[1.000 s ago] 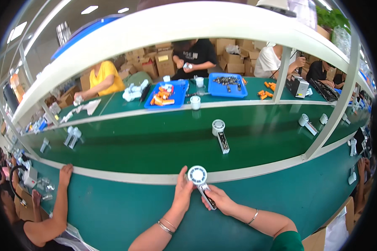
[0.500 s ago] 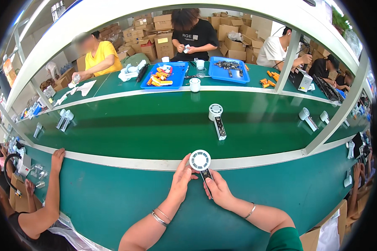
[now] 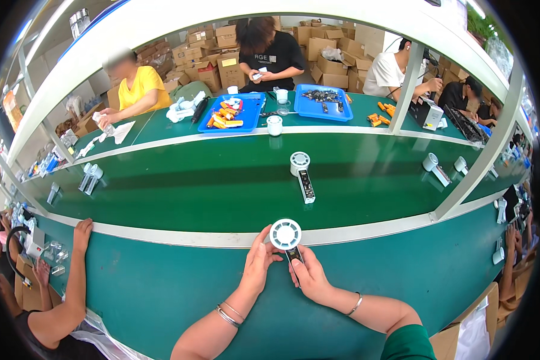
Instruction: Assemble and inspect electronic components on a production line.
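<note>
1. Right hand [image 3: 311, 277]: wrapped round the handle [image 3: 294, 256] of a white fan [image 3: 285, 234].
2. Left hand [image 3: 258, 264]: loosely curled by the left side of the fan's head; whether it bears weight, cannot tell.
3. Fan: held over the green table [image 3: 180, 288], near the middle of its far edge; dark insides of handle exposed.
4. Step, as judged: steadying the fan, face in view.
5. Next move: likely calls for light fingers around the bare parts.
</note>
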